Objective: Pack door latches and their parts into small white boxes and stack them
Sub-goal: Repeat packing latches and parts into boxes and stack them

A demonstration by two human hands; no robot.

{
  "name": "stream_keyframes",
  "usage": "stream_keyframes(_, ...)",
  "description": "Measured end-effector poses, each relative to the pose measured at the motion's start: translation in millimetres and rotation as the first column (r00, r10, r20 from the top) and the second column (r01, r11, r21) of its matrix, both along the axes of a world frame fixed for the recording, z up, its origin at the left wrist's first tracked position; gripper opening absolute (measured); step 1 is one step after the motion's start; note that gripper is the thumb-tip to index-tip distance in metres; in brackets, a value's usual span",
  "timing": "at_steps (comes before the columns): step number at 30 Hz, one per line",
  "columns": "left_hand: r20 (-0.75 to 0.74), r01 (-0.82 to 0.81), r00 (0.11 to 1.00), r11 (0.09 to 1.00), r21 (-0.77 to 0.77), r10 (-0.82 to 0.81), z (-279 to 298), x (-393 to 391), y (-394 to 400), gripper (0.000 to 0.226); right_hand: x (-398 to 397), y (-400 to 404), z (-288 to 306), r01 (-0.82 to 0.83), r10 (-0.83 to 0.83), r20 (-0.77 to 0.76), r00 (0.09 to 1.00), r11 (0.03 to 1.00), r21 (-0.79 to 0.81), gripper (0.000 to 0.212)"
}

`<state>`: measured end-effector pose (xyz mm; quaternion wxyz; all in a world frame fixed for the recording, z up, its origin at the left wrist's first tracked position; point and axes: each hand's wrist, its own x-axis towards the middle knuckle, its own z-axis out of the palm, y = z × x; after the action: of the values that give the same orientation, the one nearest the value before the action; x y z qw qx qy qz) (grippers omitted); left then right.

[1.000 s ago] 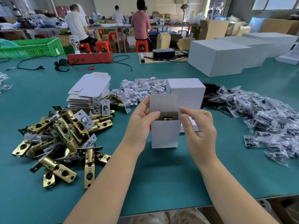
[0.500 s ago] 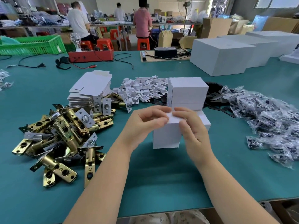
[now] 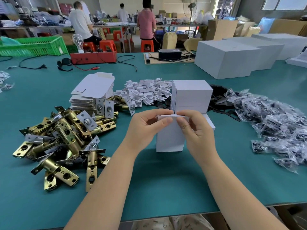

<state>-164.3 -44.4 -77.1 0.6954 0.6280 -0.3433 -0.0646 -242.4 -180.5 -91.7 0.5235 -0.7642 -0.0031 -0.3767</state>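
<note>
On the green surface [image 3: 157,180], the small white box [image 3: 169,138] stood upright before the stack [image 3: 191,97]. Both hands, left [image 3: 146,128] and right [image 3: 194,130], pinched its top flap; an untucked tab might spring open or crease.

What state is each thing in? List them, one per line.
small white box: upright, top flap nearly shut
left hand: pinching the flap
right hand: pinching the flap
stack of packed boxes: closed, stacked
flat box blanks: unfolded, piled
door latches: loose heap
bagged parts: sealed, heaped
</note>
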Motion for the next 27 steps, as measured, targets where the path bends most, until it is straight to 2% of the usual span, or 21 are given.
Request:
stream_keyframes(3, 0.012, -0.041, 0.999, 0.999, -0.003, 0.041, -1, 0, -4, 0.015, 3, 0, 3, -0.011, 0.010, 0.017, 1.000, 1.000, 0.020, 0.014)
stream_keyframes(9, 0.064, 0.059, 0.996, 0.997, 0.053, -0.063, 4, 4, 4, 0.017, 3, -4, 9, -0.075, 0.075, 0.024, 0.997, 0.997, 0.008, 0.017)
stream_keyframes(17, 0.103, 0.049, 0.993, 0.996, 0.080, -0.058, 6, 5, 5, 0.018, 5, -4, 7, -0.069, 0.069, 0.027, 0.997, 0.997, 0.029, 0.017)
stream_keyframes(23, 0.094, 0.088, 0.990, 0.986, 0.139, -0.102, 7, 6, 10, 0.019, 3, -4, -1, -0.029, 0.035, 0.086, 0.996, 0.997, -0.069, 0.020)
stream_keyframes(27, 0.016, 0.154, 0.987, 0.975, 0.162, -0.158, 9, 8, 15, 0.032, 0, -5, -7, 0.004, 0.011, 0.095, 0.995, 0.989, -0.151, 0.021)
